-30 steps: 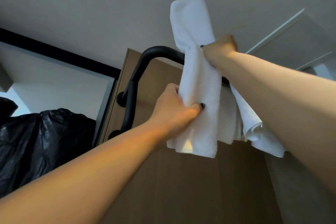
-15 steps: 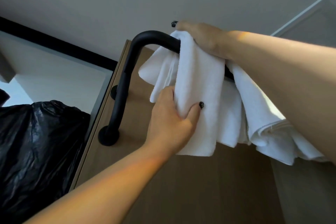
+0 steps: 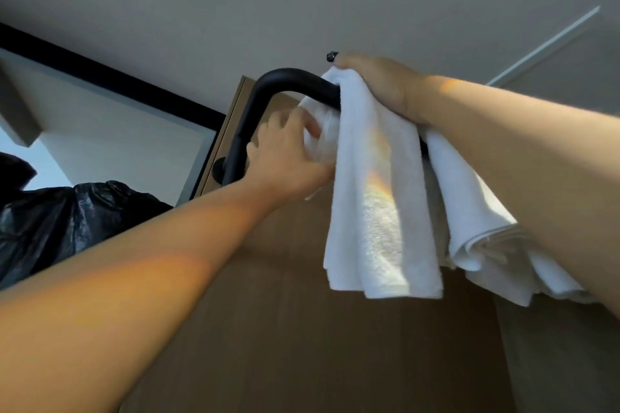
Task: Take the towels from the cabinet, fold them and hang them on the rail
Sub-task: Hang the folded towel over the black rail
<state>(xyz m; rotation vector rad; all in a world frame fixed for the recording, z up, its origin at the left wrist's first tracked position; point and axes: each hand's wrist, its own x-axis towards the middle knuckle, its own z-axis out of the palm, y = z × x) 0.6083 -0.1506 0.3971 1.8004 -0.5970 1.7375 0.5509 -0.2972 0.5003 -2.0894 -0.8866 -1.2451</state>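
White towel [image 3: 375, 198] hangs draped over black rail [image 3: 295, 84], between both hands. Right hand [image 3: 379, 84] lies flat on top of towel at the rail, fingers straight, pressing it down. Left hand [image 3: 288, 157] reaches behind towel's back half under the rail, fingers seemingly pinching the cloth, partly hidden. Second white towel [image 3: 483, 231] hangs under right forearm. Black plastic bag [image 3: 60, 221] left of left arm.

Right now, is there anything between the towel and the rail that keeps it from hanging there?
Nothing visible does. The towel already lies over the rail, with the right hand resting on top of it. The left hand touches the bunched back part behind it. A second towel hangs beside it.
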